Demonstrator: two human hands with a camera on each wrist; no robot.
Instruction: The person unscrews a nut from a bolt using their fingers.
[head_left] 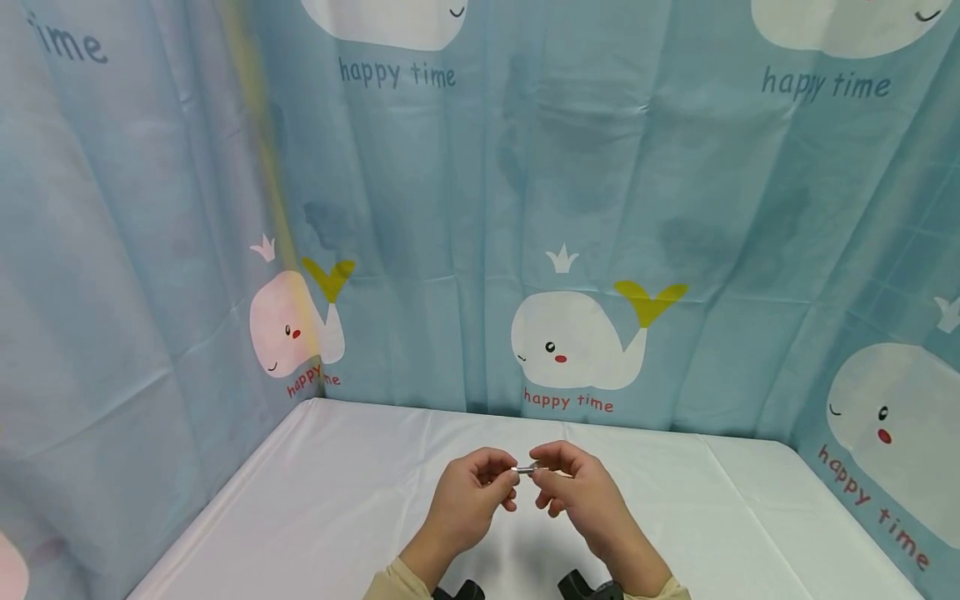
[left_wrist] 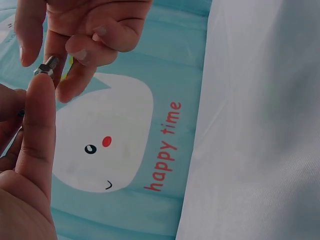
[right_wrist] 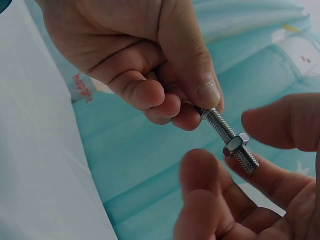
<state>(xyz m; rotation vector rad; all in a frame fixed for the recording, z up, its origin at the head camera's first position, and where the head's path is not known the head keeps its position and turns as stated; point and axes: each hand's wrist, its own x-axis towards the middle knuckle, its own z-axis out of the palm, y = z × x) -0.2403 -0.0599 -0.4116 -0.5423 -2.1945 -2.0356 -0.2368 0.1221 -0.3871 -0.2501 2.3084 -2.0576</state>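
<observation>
My left hand [head_left: 467, 500] pinches one end of a silvery threaded bolt [right_wrist: 218, 124] between thumb and fingertips; its gripped end is hidden. A hex nut [right_wrist: 236, 144] sits on the thread, with a short length of bolt sticking out past it. My right hand [head_left: 588, 493] is around the free end, thumb and forefinger spread apart on either side of the nut. Another right finger lies behind the bolt's tip in the right wrist view. In the left wrist view the nut [left_wrist: 44, 70] shows just above the left forefinger.
Both hands are above a table with a white cloth [head_left: 337, 492]. Blue curtains [head_left: 480, 208] printed with whales stand behind it and at both sides. Two black objects [head_left: 588, 587] show at the bottom edge by the wrists.
</observation>
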